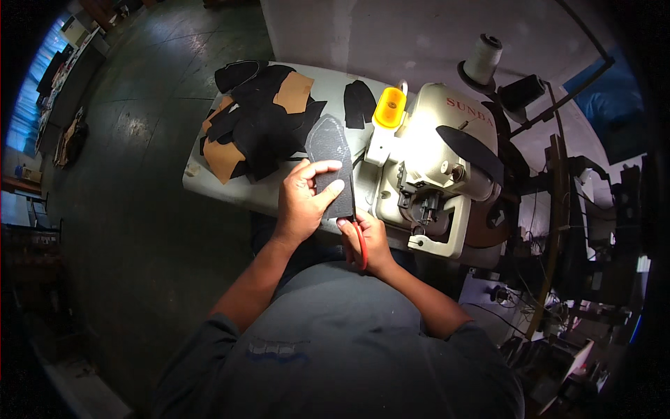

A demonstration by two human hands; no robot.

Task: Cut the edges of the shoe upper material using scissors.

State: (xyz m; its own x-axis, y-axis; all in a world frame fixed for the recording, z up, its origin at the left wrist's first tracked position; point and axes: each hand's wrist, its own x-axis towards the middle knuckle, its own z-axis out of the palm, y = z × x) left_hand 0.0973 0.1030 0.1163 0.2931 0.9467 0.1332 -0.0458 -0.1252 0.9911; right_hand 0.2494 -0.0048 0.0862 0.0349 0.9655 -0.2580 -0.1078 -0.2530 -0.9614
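A dark, leather-like cut piece [329, 143] with a pale line along its rounded tip is pinched between the thumb and fingers of my left hand [300, 201]. It stands over the table's near edge, tip pointing away from me. Red-handled scissors [363, 246] are gripped in my right hand [373, 241], just below the piece's lower right corner. Their dark blades run up along its right edge; how far they are spread I cannot make out.
A pale sewing machine [436, 133] with a yellow attachment [390, 107] stands right of my hands. Black and tan cut pieces [258, 122] lie heaped on the white table [241, 197], and another black piece [359, 105] lies near the machine. Thread cones [483, 59] rise behind it.
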